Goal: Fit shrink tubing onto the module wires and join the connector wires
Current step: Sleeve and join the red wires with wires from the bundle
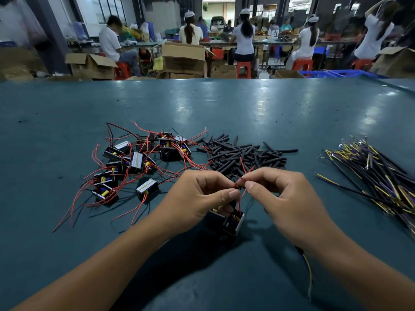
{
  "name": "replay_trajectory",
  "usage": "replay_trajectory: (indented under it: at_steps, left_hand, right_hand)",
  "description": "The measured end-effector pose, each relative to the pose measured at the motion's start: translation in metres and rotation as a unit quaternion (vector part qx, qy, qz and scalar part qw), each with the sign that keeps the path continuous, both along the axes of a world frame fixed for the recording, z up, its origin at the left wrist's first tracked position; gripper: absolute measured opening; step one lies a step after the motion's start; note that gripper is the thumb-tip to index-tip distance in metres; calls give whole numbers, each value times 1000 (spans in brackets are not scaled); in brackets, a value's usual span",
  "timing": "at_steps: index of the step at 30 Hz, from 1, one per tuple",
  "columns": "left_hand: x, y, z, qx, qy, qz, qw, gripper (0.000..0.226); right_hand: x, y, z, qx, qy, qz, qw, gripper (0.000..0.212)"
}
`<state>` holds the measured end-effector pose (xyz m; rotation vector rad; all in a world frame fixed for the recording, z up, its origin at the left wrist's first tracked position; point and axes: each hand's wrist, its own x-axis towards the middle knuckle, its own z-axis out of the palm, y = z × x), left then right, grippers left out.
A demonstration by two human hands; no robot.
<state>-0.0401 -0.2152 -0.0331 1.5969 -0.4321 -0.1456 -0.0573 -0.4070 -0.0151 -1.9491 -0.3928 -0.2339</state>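
Observation:
Above the green table my left hand [199, 196] and my right hand [285, 198] meet at the fingertips and pinch thin red wire ends [241, 179] between thumb and forefinger. A small black module [233, 221] hangs just under my left fingers, its red wires running up into the pinch. From beneath my right wrist a black-and-yellow connector wire [307, 265] trails down toward me. Behind the hands lies a pile of short black shrink tubes [244, 153]. The wire tips themselves are too small to tell whether they touch.
A heap of black modules with red wires [139, 162] lies at the left. A bundle of black, yellow and purple connector wires [377, 176] lies at the right. Beyond the table's far edge [202, 79] people sit on red stools among cardboard boxes.

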Motion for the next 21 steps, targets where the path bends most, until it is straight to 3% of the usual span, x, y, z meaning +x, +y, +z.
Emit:
replay_trajectory:
  at_steps: [12, 21]
  left_hand:
    - [0, 0, 1, 11, -4, 12, 1000, 20]
    - [-2, -1, 4, 17, -8, 12, 1000, 25]
  right_hand:
    - [-4, 2, -1, 12, -20, 4, 1000, 20]
    - [-4, 0, 0, -34, -45, -5, 998, 23]
